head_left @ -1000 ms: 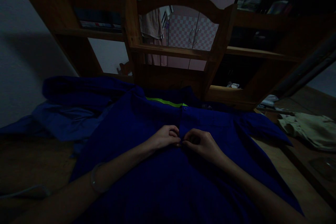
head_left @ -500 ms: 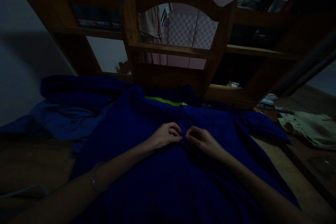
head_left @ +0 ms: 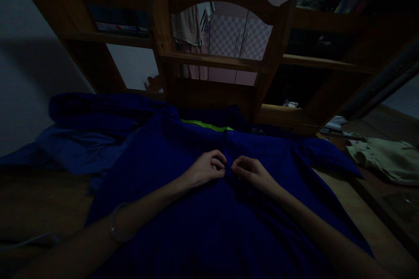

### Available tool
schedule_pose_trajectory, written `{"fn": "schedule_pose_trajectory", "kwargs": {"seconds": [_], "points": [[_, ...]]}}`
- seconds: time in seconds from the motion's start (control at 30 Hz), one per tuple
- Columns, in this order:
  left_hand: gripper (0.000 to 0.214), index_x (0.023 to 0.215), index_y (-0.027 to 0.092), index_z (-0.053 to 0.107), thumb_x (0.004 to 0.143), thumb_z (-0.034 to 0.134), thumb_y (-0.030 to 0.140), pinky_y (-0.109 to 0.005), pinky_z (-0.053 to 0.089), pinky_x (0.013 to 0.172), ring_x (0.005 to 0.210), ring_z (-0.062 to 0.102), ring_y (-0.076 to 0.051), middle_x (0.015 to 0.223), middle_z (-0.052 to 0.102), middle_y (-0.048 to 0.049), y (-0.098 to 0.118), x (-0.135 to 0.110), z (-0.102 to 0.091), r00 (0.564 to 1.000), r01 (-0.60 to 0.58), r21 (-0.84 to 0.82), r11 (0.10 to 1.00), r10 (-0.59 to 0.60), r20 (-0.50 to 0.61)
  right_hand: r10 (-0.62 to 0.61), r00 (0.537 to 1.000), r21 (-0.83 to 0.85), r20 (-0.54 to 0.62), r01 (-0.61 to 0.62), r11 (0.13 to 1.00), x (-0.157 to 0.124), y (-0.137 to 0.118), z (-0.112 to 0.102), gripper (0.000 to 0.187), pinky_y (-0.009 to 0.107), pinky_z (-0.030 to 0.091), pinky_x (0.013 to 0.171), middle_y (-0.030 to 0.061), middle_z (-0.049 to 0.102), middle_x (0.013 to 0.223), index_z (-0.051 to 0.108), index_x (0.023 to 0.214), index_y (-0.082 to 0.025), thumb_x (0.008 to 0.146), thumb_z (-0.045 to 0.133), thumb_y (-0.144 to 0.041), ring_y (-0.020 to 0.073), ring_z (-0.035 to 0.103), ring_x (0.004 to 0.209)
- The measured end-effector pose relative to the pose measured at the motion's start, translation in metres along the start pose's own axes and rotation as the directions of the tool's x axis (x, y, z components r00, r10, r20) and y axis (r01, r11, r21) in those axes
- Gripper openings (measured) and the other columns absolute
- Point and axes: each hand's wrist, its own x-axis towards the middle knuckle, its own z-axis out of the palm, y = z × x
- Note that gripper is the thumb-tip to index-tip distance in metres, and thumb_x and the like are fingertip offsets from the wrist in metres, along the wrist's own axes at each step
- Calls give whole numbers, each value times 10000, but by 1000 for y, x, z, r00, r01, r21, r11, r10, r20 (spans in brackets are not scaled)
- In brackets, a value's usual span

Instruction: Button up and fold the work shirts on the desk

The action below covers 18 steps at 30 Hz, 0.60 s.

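A dark blue jacket [head_left: 157, 222] lies spread out in front of me, with a yellow-green strip [head_left: 206, 125] inside its collar and a round snap [head_left: 230, 133] near the top of its front placket. My left hand [head_left: 209, 168] pinches the jacket's front edge just left of the placket. Close beside it, my right hand [head_left: 250, 171] pinches the placket cloth from the other side. A narrow gap separates the fingertips. Whatever small fastener may sit between them is too dark to make out. A pale bangle [head_left: 118, 224] circles my left wrist.
Behind the jacket stands a wooden headboard [head_left: 216, 63] with shelves. Lighter blue cloth [head_left: 81, 148] lies crumpled at left. Folded pale clothing [head_left: 386, 159] rests at right. A white cable [head_left: 29, 240] crosses the lower left. Clothes [head_left: 188, 26] hang beyond the headboard.
Both hands stay almost in place, still pinching the jacket front. The left fingers have shifted very slightly; the jacket lies as before.
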Motion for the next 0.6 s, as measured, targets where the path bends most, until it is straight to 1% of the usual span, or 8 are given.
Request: {"fn": "schedule_pose_trajectory", "kwargs": {"seconds": [0.07,0.13,0.23,0.3,0.37,0.43,0.5,0.6], "points": [[288,937,161,535,678,643,225,-165,323,460,482,452,-52,677,614,16,0,-1,0,1000,-26,16,1000,26,-11,-11,1000,-41,5,11,999,-1,-4,-1,290,211,379,572,0,565,760,573,902,-155,874,575,-443,107,504,638],[279,933,161,535,682,639,224,-161,318,457,481,448,-50,672,613,16,1,-1,0,999,-37,22,999,37,-16,-42,999,-147,21,45,988,-4,-9,-2,267,214,371,580,1,570,765,568,912,-164,899,538,-429,115,508,659],[267,925,167,528,684,630,222,-157,302,448,471,429,-45,659,598,29,3,-2,2,999,-33,21,999,33,-8,-126,990,-325,63,140,935,-8,-18,-5,199,221,366,613,1,570,794,548,923,-176,932,491,-367,118,502,686],[264,931,172,520,688,614,216,-158,294,447,471,425,-44,672,593,34,3,-2,3,999,-35,39,999,35,7,-164,981,-394,99,190,899,-11,-21,-5,148,223,363,631,-2,559,809,531,910,-179,938,479,-314,114,494,695],[263,934,178,525,683,600,199,-162,300,456,493,446,-51,694,596,34,3,-4,5,999,-52,109,993,51,8,-183,976,-418,120,217,882,-12,-22,-5,120,221,361,644,-6,546,808,517,878,-179,939,469,-271,112,487,702],[256,931,189,538,679,581,178,-169,316,477,527,476,-64,708,601,35,3,-5,7,996,-82,211,974,86,-9,-180,977,-419,117,213,883,-11,-21,-3,121,219,361,650,-7,540,805,509,855,-180,941,457,-248,112,483,707],[241,933,201,547,694,574,191,-179,325,491,546,490,-74,724,611,36,3,-7,9,992,-104,294,950,120,-36,-157,983,-405,94,182,896,-10,-19,-2,128,216,360,645,-8,545,804,513,852,-179,942,453,-248,112,487,707],[240,951,215,545,720,596,252,-194,330,503,549,489,-80,776,633,30,3,-10,14,986,-111,356,928,147,-77,-106,992,-359,69,124,925,-8,-16,-1,139,213,361,624,-8,570,804,541,871,-177,933,471,-279,115,505,707]]}}
